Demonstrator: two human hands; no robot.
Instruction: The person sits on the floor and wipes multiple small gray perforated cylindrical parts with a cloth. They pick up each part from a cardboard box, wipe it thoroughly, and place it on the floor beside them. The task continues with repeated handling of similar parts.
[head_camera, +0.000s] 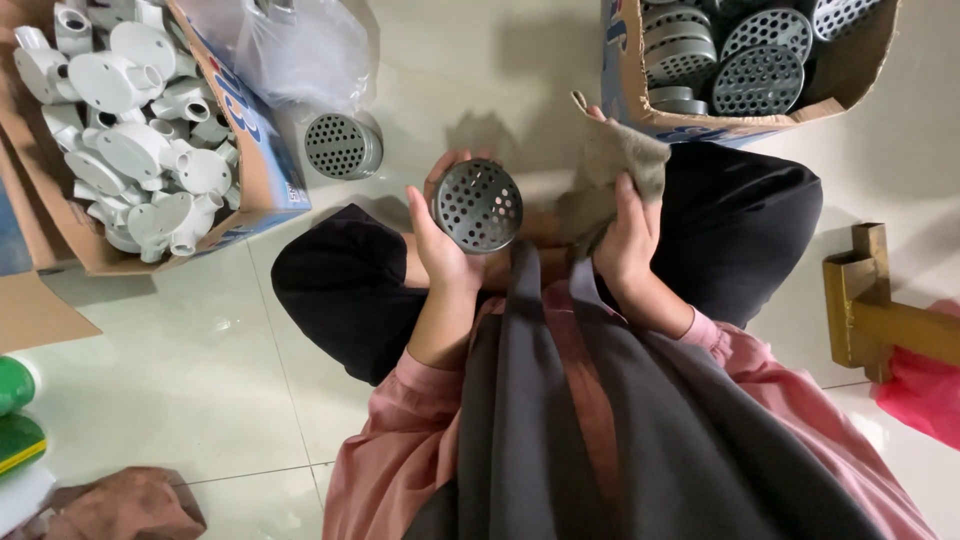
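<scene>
While boxes flank, left hand grips strainer.

The strainer sits in the left hand, above the person's lap. Just to the right of the strainer, the right hand holds a cloth. Left of the strainer and a little farther out, another strainer lies on the floor, beside a box of pipe fittings at far left. Beyond the cloth, up to the right of the held strainer, a second box holds more strainers. A wooden stand is on the floor at far right.
</scene>
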